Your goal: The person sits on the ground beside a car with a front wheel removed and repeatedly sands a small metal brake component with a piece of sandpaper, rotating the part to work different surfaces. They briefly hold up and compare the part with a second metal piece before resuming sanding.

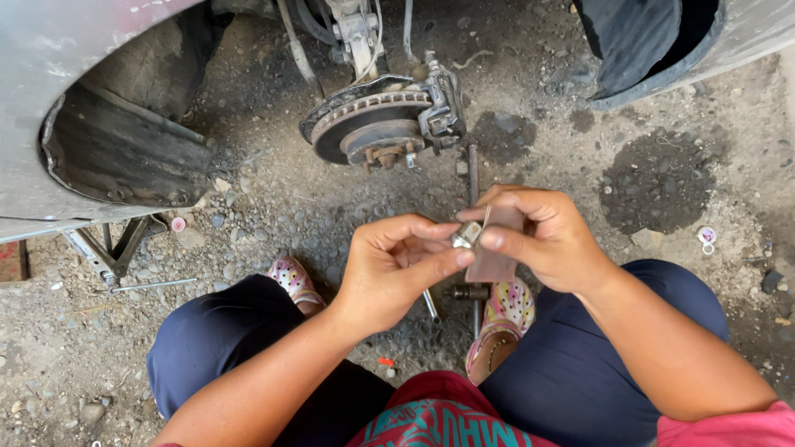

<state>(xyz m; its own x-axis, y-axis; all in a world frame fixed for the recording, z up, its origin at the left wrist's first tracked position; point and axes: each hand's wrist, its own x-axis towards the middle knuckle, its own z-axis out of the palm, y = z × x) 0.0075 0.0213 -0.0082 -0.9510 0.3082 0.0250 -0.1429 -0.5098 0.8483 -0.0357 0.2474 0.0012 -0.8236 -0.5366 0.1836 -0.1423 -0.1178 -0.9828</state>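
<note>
Up top past the knees, bare brake disc (371,126) over gravel. Closer in, right hand (541,235) pinching a flat brownish pad (493,262), long side upright. Left hand (390,268) right alongside, grip clenched on small metal clip (466,236) at the pad's top edge.

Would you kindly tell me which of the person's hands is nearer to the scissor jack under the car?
Left. The left hand is in mid-frame, closer to the scissor jack at the far left; the right hand sits further right, beyond the left hand.
</note>
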